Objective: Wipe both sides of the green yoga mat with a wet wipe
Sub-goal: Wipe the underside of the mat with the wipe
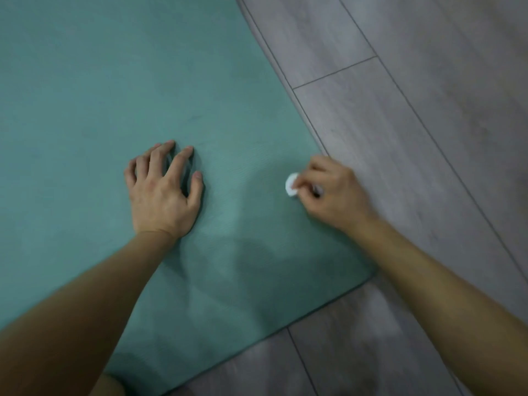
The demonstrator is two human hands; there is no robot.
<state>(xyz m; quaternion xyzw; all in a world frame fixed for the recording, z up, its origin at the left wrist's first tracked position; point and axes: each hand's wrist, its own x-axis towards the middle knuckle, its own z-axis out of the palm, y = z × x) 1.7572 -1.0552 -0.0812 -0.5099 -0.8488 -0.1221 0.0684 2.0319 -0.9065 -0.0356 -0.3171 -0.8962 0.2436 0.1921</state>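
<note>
Flat across the floor lies the green yoga mat (114, 81), spread wide and filling the left and middle of the view, its near right corner rounded off just under the right forearm. Close to the mat's right edge sits the wet wipe (292, 184), a small white wad bunched up tight and pressed against the green surface. The right hand (334, 192) has it, fingers and thumb curled in and pinching the wad, knuckles reaching to the mat's right edge. Further in from that edge, the left hand (163, 192) is planted on the mat, fingers spread and lightly arched, fingertips and heel of the palm down, gripping nothing. Grey wood-look floor (428, 110) planks run along the mat's right side and below its near edge.
</note>
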